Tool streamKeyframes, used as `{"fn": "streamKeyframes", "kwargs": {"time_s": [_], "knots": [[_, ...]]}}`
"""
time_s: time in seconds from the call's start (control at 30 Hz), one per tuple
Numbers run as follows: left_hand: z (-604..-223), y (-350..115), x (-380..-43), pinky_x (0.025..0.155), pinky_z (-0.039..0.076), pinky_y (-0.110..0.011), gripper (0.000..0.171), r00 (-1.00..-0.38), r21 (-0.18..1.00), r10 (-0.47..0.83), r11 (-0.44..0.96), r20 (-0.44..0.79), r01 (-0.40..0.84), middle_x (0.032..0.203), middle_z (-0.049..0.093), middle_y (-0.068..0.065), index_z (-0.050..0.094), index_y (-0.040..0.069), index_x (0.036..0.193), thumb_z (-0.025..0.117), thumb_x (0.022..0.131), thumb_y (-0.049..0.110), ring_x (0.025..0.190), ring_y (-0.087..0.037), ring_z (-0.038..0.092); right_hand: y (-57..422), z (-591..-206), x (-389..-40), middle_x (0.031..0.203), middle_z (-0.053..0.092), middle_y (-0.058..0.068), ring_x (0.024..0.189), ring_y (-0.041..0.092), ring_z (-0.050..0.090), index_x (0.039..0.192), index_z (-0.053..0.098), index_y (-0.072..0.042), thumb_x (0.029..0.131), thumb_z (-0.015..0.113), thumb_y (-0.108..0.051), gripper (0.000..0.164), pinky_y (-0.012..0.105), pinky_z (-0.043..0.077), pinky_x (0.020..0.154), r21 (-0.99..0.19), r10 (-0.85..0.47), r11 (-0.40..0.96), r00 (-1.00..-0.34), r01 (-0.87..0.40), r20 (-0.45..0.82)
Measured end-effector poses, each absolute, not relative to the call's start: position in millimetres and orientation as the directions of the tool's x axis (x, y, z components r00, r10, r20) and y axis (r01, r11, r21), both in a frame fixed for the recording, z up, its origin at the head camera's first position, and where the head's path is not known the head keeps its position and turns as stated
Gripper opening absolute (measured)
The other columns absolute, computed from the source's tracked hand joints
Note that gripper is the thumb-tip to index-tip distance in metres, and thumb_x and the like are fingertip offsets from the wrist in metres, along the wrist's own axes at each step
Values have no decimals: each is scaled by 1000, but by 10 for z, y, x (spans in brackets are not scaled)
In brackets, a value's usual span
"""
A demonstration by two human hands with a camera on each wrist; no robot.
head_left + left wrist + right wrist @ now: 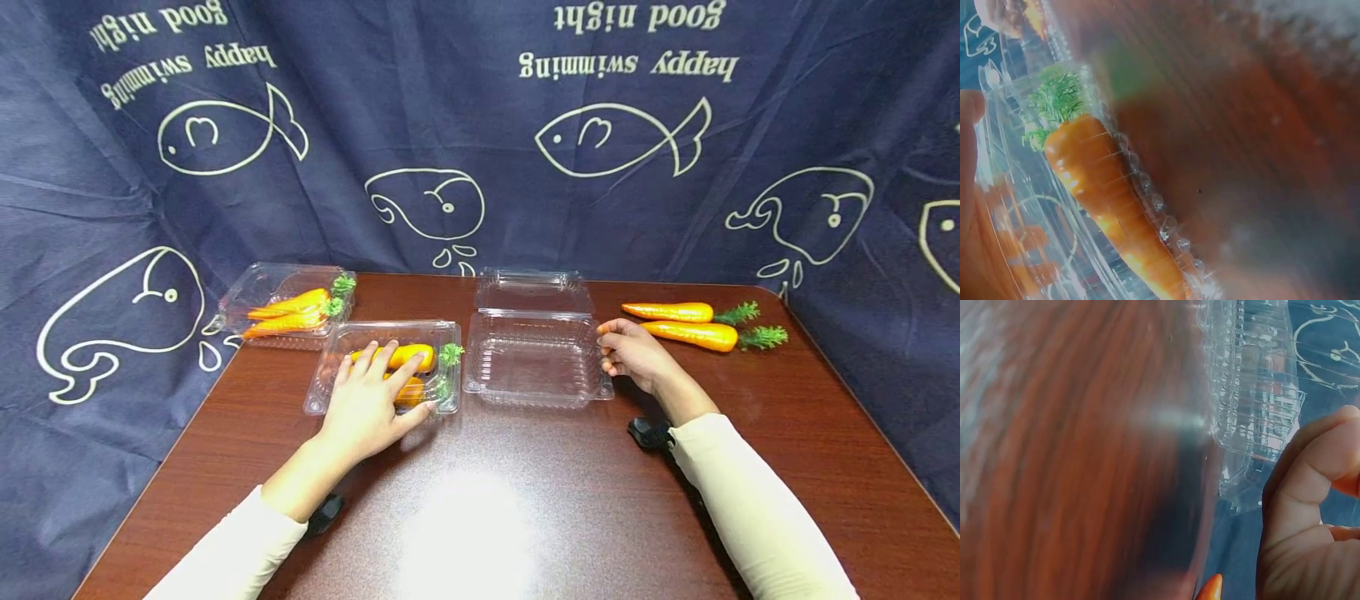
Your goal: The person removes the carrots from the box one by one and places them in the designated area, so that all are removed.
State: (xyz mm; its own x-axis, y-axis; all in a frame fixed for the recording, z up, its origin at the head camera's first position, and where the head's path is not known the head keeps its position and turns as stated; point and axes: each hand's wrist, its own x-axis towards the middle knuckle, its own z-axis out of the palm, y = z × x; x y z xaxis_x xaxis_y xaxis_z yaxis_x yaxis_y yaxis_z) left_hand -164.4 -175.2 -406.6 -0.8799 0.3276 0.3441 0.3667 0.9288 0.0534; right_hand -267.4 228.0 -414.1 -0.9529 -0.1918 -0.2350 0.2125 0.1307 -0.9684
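My left hand [369, 412] rests with spread fingers on the lid of a clear plastic clamshell box [318, 398] with two carrots inside. One of these carrots [1107, 194], with a green top, shows through the box wall in the left wrist view. My right hand [637, 357] hovers at the right edge of an open clamshell box [540, 367] that holds nothing, its lid folded back. The right fingers are loosely bent, and nothing shows held between them. Just beyond the knuckles lie two loose carrots [697, 336], side by side with their green tops to the right.
Another clear clamshell box [251, 287] with carrots in it stands at the table's back left corner. A dark blue curtain [420, 83] with fish and whale drawings hangs along the back and sides of the brown table [585, 517].
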Motion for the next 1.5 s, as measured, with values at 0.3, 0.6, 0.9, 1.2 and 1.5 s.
{"fn": "streamKeyframes", "kwargs": {"time_s": [0.3, 0.6, 0.9, 1.2, 1.5], "knots": [[-4068, -1795, -1513, 106, 27, -66, 73, -877, 57, 327, 928, 351, 369, 144, 48, -18, 58, 24, 140, 66, 81, 66, 135, -44, 38, 2201, -4137, -2729, 75, 45, 4, 52, 10, 50, 116, 39, 1, 97, 44, -2, 20, 19, 45, 48, -966, -197, 152, -951, 209, -237], [-4063, -1898, -1345, 104, 28, -67, 73, -868, 57, 336, 923, 365, 381, 142, 48, -17, 58, 25, 140, 69, 79, 64, 135, -43, 38, 2127, -4170, -2789, 76, 46, 4, 53, 10, 52, 115, 39, 0, 96, 45, -1, 20, 19, 46, 48, -970, -198, 139, -954, 202, -227], [-4090, -1994, -1192, 101, 30, -68, 73, -851, 45, 348, 917, 393, 396, 139, 50, -17, 60, 24, 138, 74, 76, 61, 131, -43, 41, 2026, -4176, -2787, 74, 45, 4, 53, 9, 52, 115, 39, 1, 94, 45, 1, 21, 18, 46, 48, -974, -216, 118, -953, 192, -214], [-4100, -2084, -1005, 101, 31, -67, 73, -845, 42, 352, 915, 402, 402, 139, 50, -17, 60, 24, 138, 72, 76, 63, 130, -41, 42, 1924, -4182, -2823, 76, 44, 5, 54, 10, 53, 116, 39, 2, 95, 45, 1, 22, 18, 46, 48, -973, -223, 116, -950, 199, -221], [-4124, -2190, -838, 99, 31, -67, 74, -828, 38, 356, 911, 433, 411, 137, 52, -17, 61, 24, 136, 73, 74, 62, 127, -43, 45, 1805, -4193, -2860, 78, 44, 6, 54, 10, 53, 117, 39, 4, 94, 45, 1, 24, 19, 46, 48, -974, -231, 108, -948, 197, -217]]}}
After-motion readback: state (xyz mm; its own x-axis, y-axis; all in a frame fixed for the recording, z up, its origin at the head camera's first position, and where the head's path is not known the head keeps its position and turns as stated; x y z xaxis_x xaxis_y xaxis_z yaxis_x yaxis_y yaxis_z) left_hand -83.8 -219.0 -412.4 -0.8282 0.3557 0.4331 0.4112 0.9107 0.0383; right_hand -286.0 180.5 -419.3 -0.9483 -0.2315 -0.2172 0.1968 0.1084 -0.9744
